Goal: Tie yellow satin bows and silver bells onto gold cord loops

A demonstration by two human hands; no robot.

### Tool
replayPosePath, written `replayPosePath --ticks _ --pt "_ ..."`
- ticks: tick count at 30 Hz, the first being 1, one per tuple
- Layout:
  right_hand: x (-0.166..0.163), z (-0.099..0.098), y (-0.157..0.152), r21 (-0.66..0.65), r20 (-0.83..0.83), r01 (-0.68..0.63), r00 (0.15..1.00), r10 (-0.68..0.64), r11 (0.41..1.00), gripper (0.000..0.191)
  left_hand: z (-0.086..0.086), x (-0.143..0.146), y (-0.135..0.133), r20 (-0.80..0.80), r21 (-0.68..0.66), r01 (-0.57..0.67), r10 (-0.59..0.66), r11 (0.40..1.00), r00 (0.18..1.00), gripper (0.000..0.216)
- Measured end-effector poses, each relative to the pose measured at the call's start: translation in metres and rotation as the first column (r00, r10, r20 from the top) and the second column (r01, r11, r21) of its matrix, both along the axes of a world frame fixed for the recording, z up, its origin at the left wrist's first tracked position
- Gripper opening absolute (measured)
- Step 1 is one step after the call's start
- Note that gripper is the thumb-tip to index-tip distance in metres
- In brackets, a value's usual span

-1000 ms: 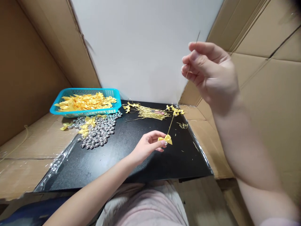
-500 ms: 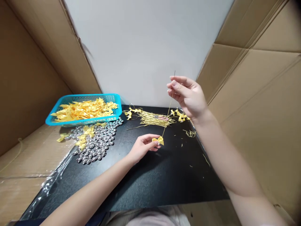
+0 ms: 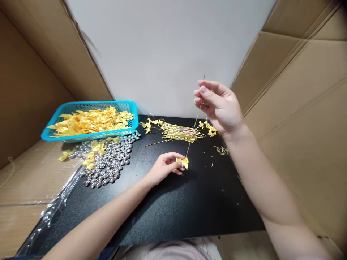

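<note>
My left hand (image 3: 162, 168) pinches a small yellow ribbon bow (image 3: 183, 162) just above the black work surface (image 3: 173, 202). A thin gold thread (image 3: 193, 133) runs up from the bow to my right hand (image 3: 219, 106), which is raised and pinched on a needle (image 3: 202, 81) whose tip sticks up above the fingers. The thread looks taut between the two hands.
A turquoise basket (image 3: 89, 136) full of yellow ribbon pieces stands at the back left. Before it lies a heap of silver beads (image 3: 108, 164) with a few loose bows. A bundle of gold threads (image 3: 179, 131) and finished bows (image 3: 210, 129) lie at the back. Cardboard walls (image 3: 303, 108) close in both sides.
My right hand dropped from high up to a lower position, closer to the bow, then rose slightly. The left hand kept its hold on the bow and barely moved. The camera tilted.
</note>
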State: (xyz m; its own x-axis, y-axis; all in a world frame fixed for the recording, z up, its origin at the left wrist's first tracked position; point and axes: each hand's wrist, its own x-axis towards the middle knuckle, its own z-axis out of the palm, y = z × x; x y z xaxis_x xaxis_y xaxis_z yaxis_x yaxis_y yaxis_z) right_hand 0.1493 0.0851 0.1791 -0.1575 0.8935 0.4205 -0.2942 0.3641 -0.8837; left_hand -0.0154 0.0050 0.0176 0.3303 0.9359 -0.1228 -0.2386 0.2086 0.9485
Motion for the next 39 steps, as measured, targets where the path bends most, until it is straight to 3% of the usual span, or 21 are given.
replayPosePath --ticks 10,23,27,31,35,39 --pt "-0.004 -0.002 0.003 0.068 0.080 -0.048 0.996 0.042 0.997 0.021 -0.005 0.000 -0.002 -0.096 0.026 0.072 -0.070 0.997 0.993 0.031" --pt "-0.020 -0.010 0.018 -0.005 0.026 -0.063 0.998 0.063 0.998 0.019 -0.002 0.003 -0.012 -0.334 0.198 0.086 -0.015 0.976 0.943 0.030" --pt "-0.024 -0.004 0.013 -0.059 -0.015 -0.008 1.000 0.007 0.998 0.011 -0.003 0.004 -0.014 -0.323 0.197 0.062 0.005 0.979 0.946 0.027" --pt "-0.023 -0.001 0.007 -0.100 -0.099 0.060 0.993 -0.070 0.993 0.016 -0.010 0.004 -0.014 -0.207 0.128 0.006 0.021 0.992 0.978 0.029" --pt "-0.010 -0.008 -0.016 -0.086 -0.152 0.084 0.984 -0.097 0.993 0.014 -0.017 0.001 -0.012 -0.144 0.044 -0.036 0.042 0.998 0.989 0.031" --pt "0.008 -0.028 -0.074 -0.172 -0.108 0.033 0.993 -0.052 0.984 0.010 -0.023 -0.003 -0.008 -0.229 0.093 -0.110 0.129 0.990 0.965 0.028"
